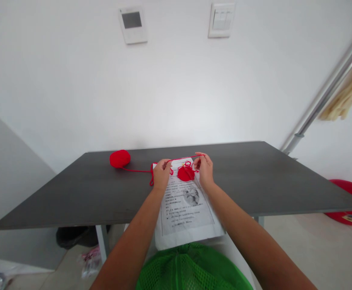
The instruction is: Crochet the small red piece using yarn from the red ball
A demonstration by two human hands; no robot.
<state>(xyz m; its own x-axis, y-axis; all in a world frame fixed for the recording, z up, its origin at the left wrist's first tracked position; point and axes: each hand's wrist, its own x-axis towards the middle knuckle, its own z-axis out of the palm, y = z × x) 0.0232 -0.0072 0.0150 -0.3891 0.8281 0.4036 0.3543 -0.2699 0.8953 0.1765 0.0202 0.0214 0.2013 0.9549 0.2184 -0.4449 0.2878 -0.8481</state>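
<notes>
Near the middle of the dark grey tabletop (239, 189), a printed paper sheet (188, 221) lies under a round red yarn piece (184, 174), which serves here as the clock's centre. Dark lines of print cover the sheet, too small to read; a grey round-edged printed picture (191, 196) sits between five and six o'clock. Between eleven and twelve, a white wall control panel (133, 25) shows a dark screen; between twelve and one is a white light switch (222, 20).

The piece is bright red and roughly circular, with a darker, fold-like patch on its right part and thin loops of yarn curling along its top edge. Its stitches are too small to tell.

At nine o'clock, the left hand (162, 174) pinches a red yarn strand (185, 157) between thumb and fingers; at three, the right hand (205, 169) grips it with bent fingers. The strand runs nearly straight between them, passing at twelve. Just past nine, well apart, rests a red yarn ball (120, 159), its tail leading to loose loops (152, 181) beside the left hand.
</notes>
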